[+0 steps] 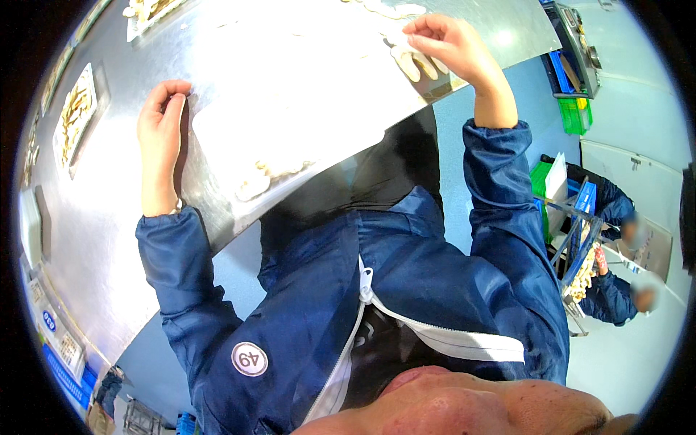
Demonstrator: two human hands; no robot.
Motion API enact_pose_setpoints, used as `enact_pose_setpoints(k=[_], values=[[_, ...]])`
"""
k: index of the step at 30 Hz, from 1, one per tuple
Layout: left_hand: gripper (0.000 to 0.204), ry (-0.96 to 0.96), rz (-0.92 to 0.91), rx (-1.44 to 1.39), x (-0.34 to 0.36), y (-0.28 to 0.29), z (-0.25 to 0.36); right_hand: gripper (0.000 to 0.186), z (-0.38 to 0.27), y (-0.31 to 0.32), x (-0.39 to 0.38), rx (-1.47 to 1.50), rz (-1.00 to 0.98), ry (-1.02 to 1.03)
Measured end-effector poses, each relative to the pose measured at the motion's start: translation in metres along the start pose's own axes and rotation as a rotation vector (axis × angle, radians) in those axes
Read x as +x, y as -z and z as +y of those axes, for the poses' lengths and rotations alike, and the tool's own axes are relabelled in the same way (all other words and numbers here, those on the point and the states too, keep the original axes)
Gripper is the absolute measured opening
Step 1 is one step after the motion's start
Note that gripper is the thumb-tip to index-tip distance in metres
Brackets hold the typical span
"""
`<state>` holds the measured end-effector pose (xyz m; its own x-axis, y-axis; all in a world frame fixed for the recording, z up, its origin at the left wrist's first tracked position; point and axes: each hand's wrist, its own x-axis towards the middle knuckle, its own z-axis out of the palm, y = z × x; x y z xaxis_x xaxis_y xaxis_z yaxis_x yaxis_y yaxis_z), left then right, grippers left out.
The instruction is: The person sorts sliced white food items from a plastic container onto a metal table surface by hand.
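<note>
My right hand [451, 48] is over the far right of the steel table, thumb and fingertips pinched at one end of a pale, elongated mushroom [406, 62]. Glare partly hides the contact. Similar pieces lie beside it under the fingers. My left hand [161, 119] is at the left, beside a white tray [290, 138], its fingers loosely curled and thumb a little apart, with nothing visible between them. A few pale pieces [261, 177] lie at the tray's near end. Bright light washes out the tray's middle.
More white trays of sliced pieces [75, 116] stand at the table's left and far left [148, 13]. The steel table's [123, 268] front edge runs near my waist. On the right, people in blue jackets [616, 297] are at a rack holding crates and pale mushrooms [582, 275].
</note>
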<state>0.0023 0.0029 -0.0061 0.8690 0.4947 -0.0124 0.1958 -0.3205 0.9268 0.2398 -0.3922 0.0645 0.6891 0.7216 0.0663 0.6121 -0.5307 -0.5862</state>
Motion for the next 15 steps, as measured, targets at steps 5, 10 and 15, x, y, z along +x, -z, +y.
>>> enact_pose_setpoints(k=[5, 10, 15], values=[[0.017, -0.076, 0.014, 0.122, -0.001, -0.001, 0.007, 0.025, 0.009, 0.002, -0.023, 0.082, -0.077, -0.125], [0.016, -0.038, 0.012, 0.086, 0.003, 0.003, -0.004, 0.025, -0.009, -0.004, -0.025, -0.195, -0.004, -0.133], [0.016, -0.082, 0.029, 0.058, 0.001, 0.0, -0.001, 0.028, -0.011, -0.009, -0.02, -0.337, 0.015, -0.095]])
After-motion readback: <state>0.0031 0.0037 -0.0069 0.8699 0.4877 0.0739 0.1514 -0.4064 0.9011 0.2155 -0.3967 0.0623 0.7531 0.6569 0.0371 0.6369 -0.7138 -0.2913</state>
